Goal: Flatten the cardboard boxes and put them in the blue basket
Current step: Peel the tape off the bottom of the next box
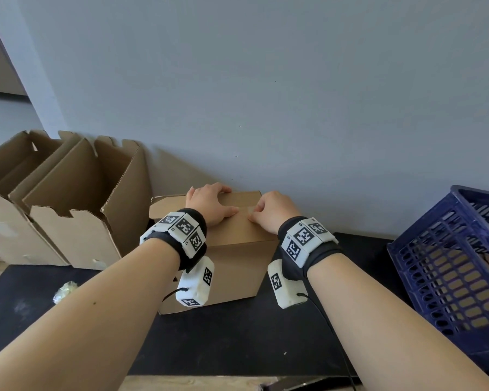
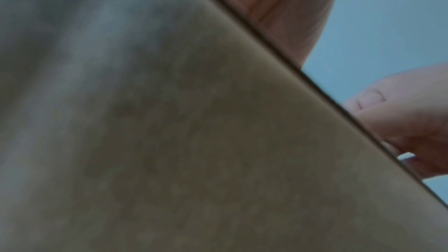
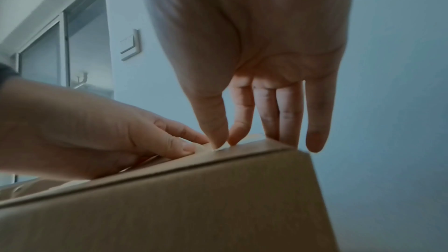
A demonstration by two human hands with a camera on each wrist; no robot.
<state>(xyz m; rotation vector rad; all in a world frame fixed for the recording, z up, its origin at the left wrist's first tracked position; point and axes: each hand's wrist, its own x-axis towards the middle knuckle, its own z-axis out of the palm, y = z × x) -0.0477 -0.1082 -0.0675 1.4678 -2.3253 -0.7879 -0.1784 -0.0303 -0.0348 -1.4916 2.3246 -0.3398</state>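
Note:
A closed cardboard box point(image 1: 237, 263) point(image 3: 194, 208) point(image 2: 169, 122) stands on the black table point(image 1: 237, 340), close to the wall. My left hand point(image 1: 212, 206) point(image 3: 97, 131) lies flat on the box top with its fingers stretched out. My right hand point(image 1: 268, 213) point(image 3: 224, 141) is on the top beside it. Its thumb and index fingertip pinch at a pale strip of tape point(image 3: 206, 148) along the top seam, and its other fingers hang past the far edge. The blue basket point(image 1: 449, 263) leans at the right, and brown cardboard shows through its lattice.
Two open cardboard boxes point(image 1: 68, 193) stand side by side at the left against the wall. A small crumpled wad point(image 1: 65, 290) lies on the table's left part. The grey wall point(image 1: 266, 94) runs right behind the box.

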